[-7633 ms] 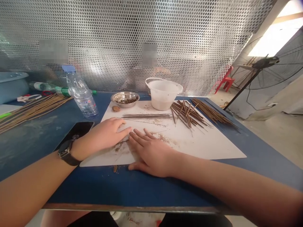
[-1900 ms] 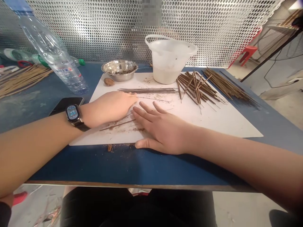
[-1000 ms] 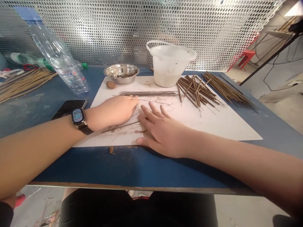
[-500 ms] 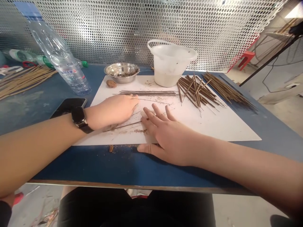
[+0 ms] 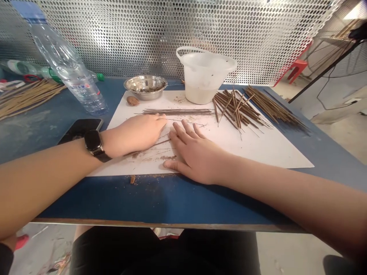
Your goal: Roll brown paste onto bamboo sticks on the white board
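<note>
My right hand [image 5: 195,152] lies palm down with its fingers spread, over one end of a brown-coated incense stick [image 5: 162,142] on a white sheet [image 5: 258,154]. Just left of it, my left hand [image 5: 137,131] has its fingers bent down and together; what they hold, if anything, is hidden. The coated stick runs back toward the left palm. A bare thin stick [image 5: 186,122] reaches out from by the left fingertips. Beyond the hands lies a row of thin sticks [image 5: 177,112]. Brown powder [image 5: 168,157] is scattered between the hands.
A lump of brown dough [image 5: 132,101] sits by a metal bowl [image 5: 146,88]. Behind are a white plastic bucket [image 5: 202,76] and a perforated metal panel [image 5: 137,34]. Coated sticks [image 5: 236,109] are piled at right. A water bottle [image 5: 69,68] and a phone [image 5: 78,130] stand left.
My right hand has slid forward, away from the table's front edge, and its thumb is now on the sheet. The coated stick beneath it has shifted forward too. My left hand has hardly moved.
</note>
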`<state>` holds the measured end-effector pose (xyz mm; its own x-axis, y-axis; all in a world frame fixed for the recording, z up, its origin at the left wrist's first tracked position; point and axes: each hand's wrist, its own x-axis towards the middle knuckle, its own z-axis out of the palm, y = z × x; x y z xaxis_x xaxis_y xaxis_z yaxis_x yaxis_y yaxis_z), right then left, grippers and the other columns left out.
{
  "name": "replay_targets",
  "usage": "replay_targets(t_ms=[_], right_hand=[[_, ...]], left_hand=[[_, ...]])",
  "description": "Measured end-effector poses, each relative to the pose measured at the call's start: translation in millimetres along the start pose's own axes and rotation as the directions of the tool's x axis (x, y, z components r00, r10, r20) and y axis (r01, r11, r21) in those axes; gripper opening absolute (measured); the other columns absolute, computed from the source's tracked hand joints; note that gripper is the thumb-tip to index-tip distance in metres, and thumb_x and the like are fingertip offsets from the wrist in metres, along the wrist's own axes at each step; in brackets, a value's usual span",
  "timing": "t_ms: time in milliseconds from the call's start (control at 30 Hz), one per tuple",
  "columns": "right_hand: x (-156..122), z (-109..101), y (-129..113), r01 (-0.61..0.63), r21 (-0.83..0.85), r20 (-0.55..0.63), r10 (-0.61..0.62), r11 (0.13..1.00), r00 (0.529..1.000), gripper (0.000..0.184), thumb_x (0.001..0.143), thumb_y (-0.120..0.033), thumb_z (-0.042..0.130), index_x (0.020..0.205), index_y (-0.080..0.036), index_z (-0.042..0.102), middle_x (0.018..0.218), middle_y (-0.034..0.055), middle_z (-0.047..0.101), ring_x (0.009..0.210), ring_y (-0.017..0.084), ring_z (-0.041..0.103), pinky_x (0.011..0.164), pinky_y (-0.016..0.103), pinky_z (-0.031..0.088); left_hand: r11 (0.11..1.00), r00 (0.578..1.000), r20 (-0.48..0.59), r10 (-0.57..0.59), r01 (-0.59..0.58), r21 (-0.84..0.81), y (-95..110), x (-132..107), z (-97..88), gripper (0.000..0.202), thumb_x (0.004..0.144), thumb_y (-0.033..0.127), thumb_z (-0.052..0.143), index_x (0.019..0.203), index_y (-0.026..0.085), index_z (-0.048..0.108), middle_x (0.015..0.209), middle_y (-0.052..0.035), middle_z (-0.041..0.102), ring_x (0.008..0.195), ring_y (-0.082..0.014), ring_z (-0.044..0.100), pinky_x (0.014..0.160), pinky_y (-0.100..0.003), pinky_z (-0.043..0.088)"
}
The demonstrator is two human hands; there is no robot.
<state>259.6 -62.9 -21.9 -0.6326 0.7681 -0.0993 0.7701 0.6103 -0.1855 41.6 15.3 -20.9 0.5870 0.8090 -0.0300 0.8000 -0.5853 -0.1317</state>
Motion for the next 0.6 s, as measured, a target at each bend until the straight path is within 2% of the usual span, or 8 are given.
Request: replay_targets(t_ms=[167,400,600], right_hand=[[-14,2,-4,0.032,0.034,-0.030,-0.031,0.999,0.999,0.115,0.106,-0.088,0.032,0.173,0.005,0.039,0.185,0.0300,0.018,0.173,0.053,0.001,0.139,0.075,0.015],[-3,2,11,0.117,0.010,-0.064,-0.116,0.993,0.991,0.116,0.107,-0.087,0.031,0.175,0.008,0.030,0.184,0.0326,0.016,0.174,0.052,0.006,0.140,0.073,0.015],[-23,5,-12,0.168,0.000,-0.043,-0.168,0.986,0.985,0.117,0.106,-0.087,0.035,0.172,0.009,0.037,0.179,0.0349,0.029,0.172,0.050,0.024,0.140,0.068,0.023]], left_hand=[[1.000,1.000,0.018,0.017,-0.017,0.005,3,-1,-4.7,0.046,0.112,0.019,0.041,0.146,0.016,0.071,0.135,-0.0147,0.080,0.121,-0.0303,0.077,0.104,-0.040,0.057],[1.000,1.000,0.020,0.008,-0.008,0.002,5,-1,-6.8,0.049,0.112,0.019,0.038,0.148,0.011,0.069,0.143,-0.0192,0.077,0.128,-0.0328,0.075,0.106,-0.042,0.057],[0.999,0.999,-0.005,0.043,-0.043,-0.005,0,-1,-3.9,0.045,0.110,0.022,0.044,0.143,0.016,0.073,0.130,-0.0157,0.081,0.119,-0.0307,0.078,0.103,-0.039,0.057]])
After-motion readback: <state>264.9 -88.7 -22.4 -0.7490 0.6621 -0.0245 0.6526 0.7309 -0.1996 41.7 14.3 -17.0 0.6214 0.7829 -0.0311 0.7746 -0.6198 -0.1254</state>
